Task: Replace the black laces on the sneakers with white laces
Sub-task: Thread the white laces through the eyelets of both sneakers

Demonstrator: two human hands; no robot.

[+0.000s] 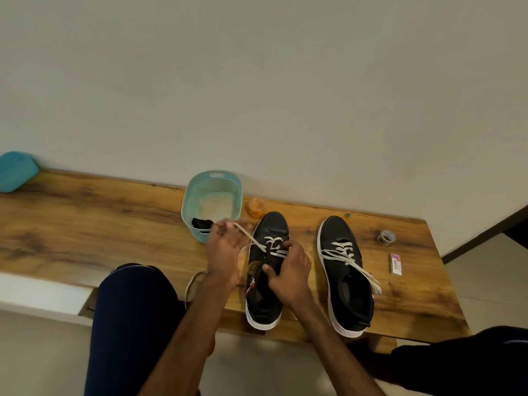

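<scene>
Head view: a plain pale wall (257, 81) fills the upper half, and below it a long wooden table (85, 224) runs across. The person's knee (134, 310) in dark trousers rises in front of the table's near edge. Two black sneakers with white soles stand side by side on the table, toes toward the wall: the left sneaker (270, 225) is between the hands, and the right sneaker (343, 295) stands apart from them. A pale blue basket (200, 195) sits behind and to the left of the left sneaker, with the black lace (201, 223) lying in its near corner. The left hand (225, 250) is raised just in front of the basket, its fingers curled and pinching a strand of the white lace (250, 237), though blur hides the exact grip. The right hand (288, 275) grips the left sneaker at its eyelets, thumb pressed on the tongue and fingers curled over the crossings. That lace is threaded through the front eyelets only, and a loop of it hangs over the table's near edge. A second white lace (348, 255) crosses the right sneaker, its loose end trailing off the side. A teal box (17, 171) lies at the far left. An orange jar (256, 207) stands just beside the basket, and a tape roll (386, 238), a small carton (396, 263) and a tiny green bit (347, 215) lie to the right.
</scene>
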